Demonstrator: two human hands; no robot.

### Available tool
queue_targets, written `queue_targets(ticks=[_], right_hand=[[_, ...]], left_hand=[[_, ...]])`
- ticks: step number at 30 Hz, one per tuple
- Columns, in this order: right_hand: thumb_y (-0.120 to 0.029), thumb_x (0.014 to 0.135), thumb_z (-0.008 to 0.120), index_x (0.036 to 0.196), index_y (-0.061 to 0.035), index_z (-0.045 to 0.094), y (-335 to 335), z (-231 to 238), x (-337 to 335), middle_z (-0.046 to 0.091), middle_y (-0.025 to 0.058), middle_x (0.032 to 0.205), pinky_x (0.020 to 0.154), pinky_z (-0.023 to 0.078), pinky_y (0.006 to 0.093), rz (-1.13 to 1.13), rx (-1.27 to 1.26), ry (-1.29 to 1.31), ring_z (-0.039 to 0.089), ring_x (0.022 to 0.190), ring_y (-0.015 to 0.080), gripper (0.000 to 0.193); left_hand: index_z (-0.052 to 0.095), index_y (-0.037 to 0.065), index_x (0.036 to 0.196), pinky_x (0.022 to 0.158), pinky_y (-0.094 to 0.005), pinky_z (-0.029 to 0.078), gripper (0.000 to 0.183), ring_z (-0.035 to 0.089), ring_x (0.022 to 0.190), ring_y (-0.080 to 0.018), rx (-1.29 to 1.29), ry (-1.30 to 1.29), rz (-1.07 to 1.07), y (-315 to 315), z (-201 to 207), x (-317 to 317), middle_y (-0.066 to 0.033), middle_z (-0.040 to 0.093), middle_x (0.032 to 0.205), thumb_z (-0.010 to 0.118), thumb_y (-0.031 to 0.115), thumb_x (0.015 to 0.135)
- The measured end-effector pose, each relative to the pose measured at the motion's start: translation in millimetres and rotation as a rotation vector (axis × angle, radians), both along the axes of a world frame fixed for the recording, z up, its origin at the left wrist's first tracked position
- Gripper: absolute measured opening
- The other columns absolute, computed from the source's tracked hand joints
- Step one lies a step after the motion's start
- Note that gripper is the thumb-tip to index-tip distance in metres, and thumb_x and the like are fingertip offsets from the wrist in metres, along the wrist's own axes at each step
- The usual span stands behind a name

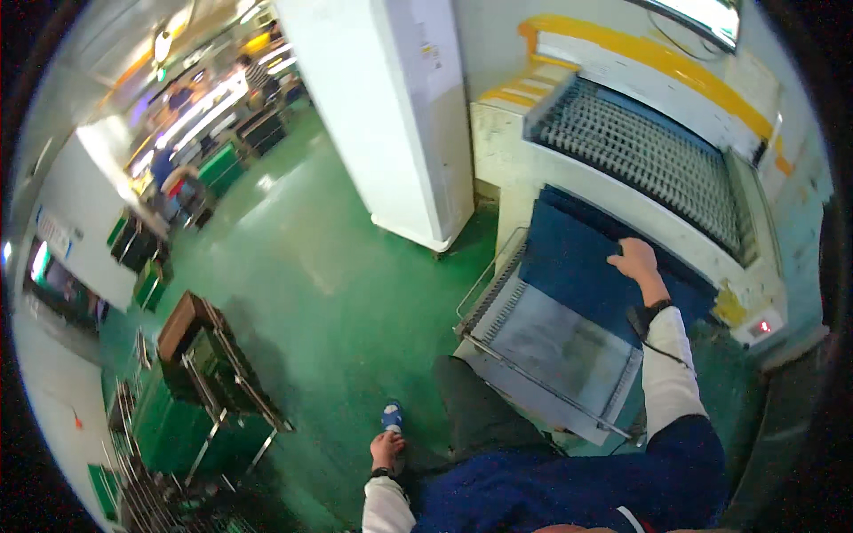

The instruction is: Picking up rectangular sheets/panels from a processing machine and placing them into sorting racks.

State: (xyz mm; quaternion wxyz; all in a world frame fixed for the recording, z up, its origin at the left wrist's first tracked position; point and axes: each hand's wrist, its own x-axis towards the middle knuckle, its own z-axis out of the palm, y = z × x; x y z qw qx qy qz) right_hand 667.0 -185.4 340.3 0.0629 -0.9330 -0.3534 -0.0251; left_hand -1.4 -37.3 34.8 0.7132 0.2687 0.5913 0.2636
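On my feed, the right arm stretches forward and slightly outward, its white sleeve [671,369] ending at a dark wristband [656,308] with a thin black cord [671,355] hanging below. The right grip [635,260] is narrow, thumb and curled fingers holding the upper edge of a dark blue panel [569,271]. That panel slopes down from the right grip and to its left, flat, matte and straight-edged. The left arm hangs low; its grip [386,449] is well to the left of the right one and nearer the body. I cannot tell whether the left grip holds anything; a small blue-and-white item [392,414] shows just beyond it.

Below and left of the right grip, the panel lies over a metal rack [626,382] with comb-like slotted sides and a smooth, smudged grey plate [542,338]. Beyond the right grip stands a pale machine [506,124], yellow-trimmed, with close rows of ridged rollers [649,151]. Farther left rises a square-cornered white pillar [373,98]. A glossy green floor [311,293] spreads between the two grips and onward to brightly lit worktops [204,115], with blurred people nearby.
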Motion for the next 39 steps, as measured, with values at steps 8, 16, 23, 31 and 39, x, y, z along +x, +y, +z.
queue_targets(ticks=[8,16,23,31,39], right_hand=[[-0.033,0.069,0.074,0.107,-0.0052,0.066,-2.4,4.4,-21.4,0.065,0.0175,0.103,0.087,0.047,0.0436,0.05,0.034,0.047,0.059,0.102,0.034,0.047],[-0.033,0.068,0.074,0.1,-0.0048,0.067,-20.1,91.4,-11.7,0.065,0.0187,0.097,0.082,0.048,0.0462,0.097,0.073,-0.065,0.06,0.094,0.0367,0.043],[-0.032,0.067,0.075,0.095,-0.0006,0.067,-46.4,177.6,-18.5,0.065,0.0207,0.09,0.079,0.049,0.0462,0.186,0.247,-0.304,0.061,0.089,0.0387,0.043],[-0.025,0.079,0.071,0.108,0.0004,0.064,-93.4,251.7,37.8,0.068,0.0088,0.093,0.075,0.05,0.0379,-0.002,1.174,0.443,0.064,0.084,0.0236,0.039],[-0.011,0.084,0.062,0.113,-0.0054,0.056,-81.2,166.7,119.1,0.061,0.0115,0.112,0.091,0.047,0.0492,0.033,1.849,1.141,0.059,0.104,0.0293,0.03]], left_hand=[[0.053,-0.005,0.098,0.055,-0.0368,0.056,0.022,0.065,0.065,-0.0287,-0.04,-0.038,-0.017,7.8,-0.9,-6.8,-0.0181,0.063,0.083,0.06,0.013,0.088],[0.053,-0.006,0.095,0.056,-0.0356,0.056,0.021,0.066,0.068,-0.0293,-0.105,-0.088,-0.04,16.7,-19.5,-18.1,-0.0168,0.063,0.083,0.058,0.013,0.088],[0.053,-0.004,0.092,0.058,-0.0373,0.056,0.02,0.065,0.066,-0.0299,-0.102,0.013,-0.127,22.8,-16.7,-3.3,-0.0163,0.062,0.08,0.057,0.015,0.09],[0.049,-0.001,0.104,0.066,-0.0493,0.051,0.03,0.062,0.085,-0.0422,-0.077,0.077,-0.272,26.4,-7.4,-1.5,-0.0218,0.06,0.098,0.043,0.027,0.095],[0.046,0.0,0.105,0.09,-0.055,0.043,0.031,0.051,0.107,-0.0483,-0.114,0.006,-0.311,33.3,-40.3,-22.6,-0.0259,0.052,0.116,0.035,0.027,0.095]])
